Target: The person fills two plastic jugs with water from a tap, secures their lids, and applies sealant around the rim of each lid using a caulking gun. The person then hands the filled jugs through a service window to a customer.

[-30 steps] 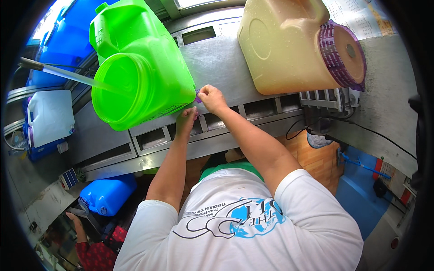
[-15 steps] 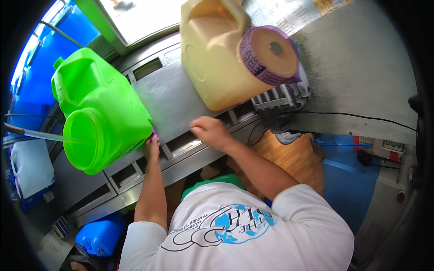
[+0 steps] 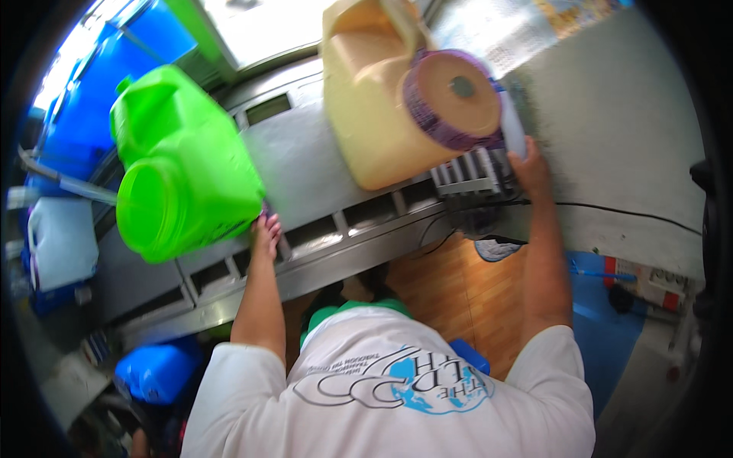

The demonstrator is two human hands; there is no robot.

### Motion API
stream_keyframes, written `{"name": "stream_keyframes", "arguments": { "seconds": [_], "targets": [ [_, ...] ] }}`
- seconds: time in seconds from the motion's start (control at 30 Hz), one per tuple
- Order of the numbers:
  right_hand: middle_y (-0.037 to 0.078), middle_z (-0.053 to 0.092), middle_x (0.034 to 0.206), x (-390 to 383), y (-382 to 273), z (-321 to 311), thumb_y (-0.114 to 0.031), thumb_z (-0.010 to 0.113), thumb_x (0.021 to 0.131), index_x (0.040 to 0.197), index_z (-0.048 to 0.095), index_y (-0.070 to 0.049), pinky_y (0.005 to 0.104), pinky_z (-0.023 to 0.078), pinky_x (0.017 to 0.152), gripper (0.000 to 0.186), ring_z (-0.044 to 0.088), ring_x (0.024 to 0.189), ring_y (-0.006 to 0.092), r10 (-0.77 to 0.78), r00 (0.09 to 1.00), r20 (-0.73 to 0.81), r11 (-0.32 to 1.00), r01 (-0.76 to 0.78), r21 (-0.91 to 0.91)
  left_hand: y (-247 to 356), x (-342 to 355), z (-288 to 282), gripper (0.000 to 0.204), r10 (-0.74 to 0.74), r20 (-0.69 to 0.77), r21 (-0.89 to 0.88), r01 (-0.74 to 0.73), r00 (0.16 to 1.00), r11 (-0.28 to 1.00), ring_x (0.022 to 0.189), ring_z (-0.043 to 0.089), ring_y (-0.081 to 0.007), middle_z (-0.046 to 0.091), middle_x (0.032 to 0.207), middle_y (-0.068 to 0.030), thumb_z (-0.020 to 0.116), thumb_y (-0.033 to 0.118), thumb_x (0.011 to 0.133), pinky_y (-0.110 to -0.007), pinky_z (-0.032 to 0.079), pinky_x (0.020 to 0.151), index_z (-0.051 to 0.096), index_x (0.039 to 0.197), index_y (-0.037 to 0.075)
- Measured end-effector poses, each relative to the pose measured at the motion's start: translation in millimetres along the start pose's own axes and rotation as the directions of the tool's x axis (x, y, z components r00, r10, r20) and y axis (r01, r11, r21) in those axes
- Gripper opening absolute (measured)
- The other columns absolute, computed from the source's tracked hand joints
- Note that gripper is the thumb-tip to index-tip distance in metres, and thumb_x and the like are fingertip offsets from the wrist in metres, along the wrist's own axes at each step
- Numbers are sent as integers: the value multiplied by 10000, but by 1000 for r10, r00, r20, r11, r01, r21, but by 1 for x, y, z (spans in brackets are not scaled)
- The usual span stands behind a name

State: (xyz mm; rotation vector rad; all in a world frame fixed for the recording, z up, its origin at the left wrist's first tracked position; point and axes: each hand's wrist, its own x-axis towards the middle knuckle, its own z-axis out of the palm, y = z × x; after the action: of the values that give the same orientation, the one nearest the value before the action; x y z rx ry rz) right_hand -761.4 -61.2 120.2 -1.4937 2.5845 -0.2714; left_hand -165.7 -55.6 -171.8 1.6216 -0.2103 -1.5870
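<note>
The green jug (image 3: 214, 172) sits on the left of the metal surface (image 3: 294, 156), its wide mouth facing near, a pale tube (image 3: 88, 189) reaching it from the left. The left hand (image 3: 265, 237) is at its near right corner, by a purple scrap (image 3: 264, 211); whether the fingers pinch is unclear. Farther right, the right hand (image 3: 534, 171) touches a white object (image 3: 512, 126) beside the beige jug (image 3: 365, 133); blur hides whether its fingers clamp.

The view comes from the left fisheye camera, worn on the head. It looks steeply down, past the white shirt (image 3: 321, 427), which is very near, to the metal counter (image 3: 294, 156), whose near edge runs aslant.
</note>
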Motion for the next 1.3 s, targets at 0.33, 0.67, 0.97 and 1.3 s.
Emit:
{"name": "stream_keyframes", "arguments": {
  "seconds": [0.33,0.67,0.97,1.3],
  "targets": [
    [104,633,1034,-122,15,-48,-319,712,877,1253,527,-43,269,560,577,503,662,732,149,114,878,465,394,-470,790,12,-41,27,548,-6,189,-461,95,982,882,1038,578,-277,547,1337,-143,524,625,915,-450,463,937,415,1320,272],
    [136,654,1097,-243,-47,72,-281,708,905,1510,269,-119,249,529,531,765,646,687,126,-453,319,833,194,-876,441,14,-15,36,412,-116,51,-627,122,992,769,988,594,-231,649,1098,-58,665,442,875,-442,440,953,555,1133,140],
    [51,580,975,-189,-207,168,-260,517,893,1488,356,-162,262,467,562,624,560,685,117,-623,98,776,430,-787,444,24,-22,49,318,-50,-2,-653,37,999,756,932,588,-205,653,961,-17,677,428,830,-429,425,943,611,937,136],
    [30,590,956,-176,-239,158,-331,641,857,1463,394,-135,242,412,543,684,519,643,94,-516,232,824,558,-638,530,19,-6,47,258,-113,31,-730,100,993,676,901,579,-165,629,885,24,687,397,831,-409,405,877,586,865,163]
  ]
}}
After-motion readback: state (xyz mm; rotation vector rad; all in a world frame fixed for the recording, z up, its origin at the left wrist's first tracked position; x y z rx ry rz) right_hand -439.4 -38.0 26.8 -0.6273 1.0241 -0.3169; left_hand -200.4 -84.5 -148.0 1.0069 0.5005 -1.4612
